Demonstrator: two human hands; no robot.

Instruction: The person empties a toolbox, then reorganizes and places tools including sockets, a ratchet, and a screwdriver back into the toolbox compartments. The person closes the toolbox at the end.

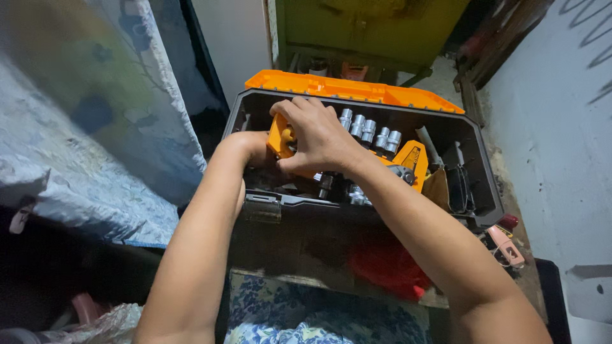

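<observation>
A black toolbox with an orange lid stands open in front of me. Inside lies an orange socket holder carrying several shiny metal sockets. My right hand is closed over the holder's left end, thumb underneath. My left hand reaches into the box's left side, mostly hidden behind the right hand, and seems to grip the same orange holder from below. More chrome sockets lie loose under the holder.
A patterned cloth hangs at the left. A red object lies below the box, and a small pink tool sits at its right corner. A green metal cabinet stands behind. A pale wall closes the right side.
</observation>
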